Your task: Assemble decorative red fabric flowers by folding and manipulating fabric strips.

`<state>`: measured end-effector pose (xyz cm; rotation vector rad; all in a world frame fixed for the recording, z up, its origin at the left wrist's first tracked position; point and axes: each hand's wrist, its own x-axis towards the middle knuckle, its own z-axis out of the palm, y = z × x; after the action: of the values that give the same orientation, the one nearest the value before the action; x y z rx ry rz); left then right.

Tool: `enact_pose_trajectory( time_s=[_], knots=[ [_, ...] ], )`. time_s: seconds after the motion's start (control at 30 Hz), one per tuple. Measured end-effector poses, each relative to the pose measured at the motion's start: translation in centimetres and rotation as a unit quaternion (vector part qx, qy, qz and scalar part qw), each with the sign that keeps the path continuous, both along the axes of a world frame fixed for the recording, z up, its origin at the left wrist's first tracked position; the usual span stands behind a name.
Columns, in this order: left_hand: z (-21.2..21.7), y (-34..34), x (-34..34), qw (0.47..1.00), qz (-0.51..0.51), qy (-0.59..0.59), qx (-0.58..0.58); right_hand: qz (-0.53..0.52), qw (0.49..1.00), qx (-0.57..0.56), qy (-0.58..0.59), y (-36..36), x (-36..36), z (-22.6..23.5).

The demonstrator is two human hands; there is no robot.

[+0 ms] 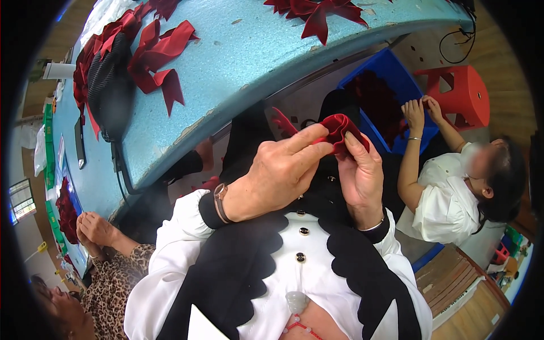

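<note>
In front of my chest, both hands work on a dark red velvet ribbon (340,126) folded into loops. My left hand (277,173) pinches the left side of the folds between thumb and fingers; a loose ribbon end (281,122) sticks out beyond its knuckles. From the other side my right hand (361,180) grips the folds, with its thumb pressed up against them. The undersides of the folds are hidden by my fingers. Beyond my hands, a finished-looking red bow (156,62) lies on the blue table (221,62).
More red bows (323,17) lie along the table, beside a black ribbed device (110,85) with a cable. Under the edge stands a blue crate (422,85) of red pieces, near a red stool (473,96). Co-workers sit left, in a leopard-print top (122,272), and right, in white (447,192).
</note>
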<state>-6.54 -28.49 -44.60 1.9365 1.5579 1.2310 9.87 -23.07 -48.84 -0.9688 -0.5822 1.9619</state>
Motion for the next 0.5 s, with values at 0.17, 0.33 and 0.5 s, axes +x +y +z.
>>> enact_pose_trajectory(
  time_s=[0.17, 0.33, 0.5],
  knots=[
    [-0.2, -0.1, 0.6, 0.998, -0.016, -0.031, 0.046, 0.006, 1.0, 0.0, 0.022, -0.1, 0.0, 0.6],
    [0.5, 0.3, 1.2, 0.996, -0.003, -0.009, 0.09, 0.003, 0.999, 0.008, 0.039, -0.4, 0.2, 1.0],
    [0.7, 0.6, 0.7, 0.99, -0.023, 0.071, 0.117, 0.005, 0.999, 0.013, 0.034, -0.7, 0.2, 1.0]
  ],
)
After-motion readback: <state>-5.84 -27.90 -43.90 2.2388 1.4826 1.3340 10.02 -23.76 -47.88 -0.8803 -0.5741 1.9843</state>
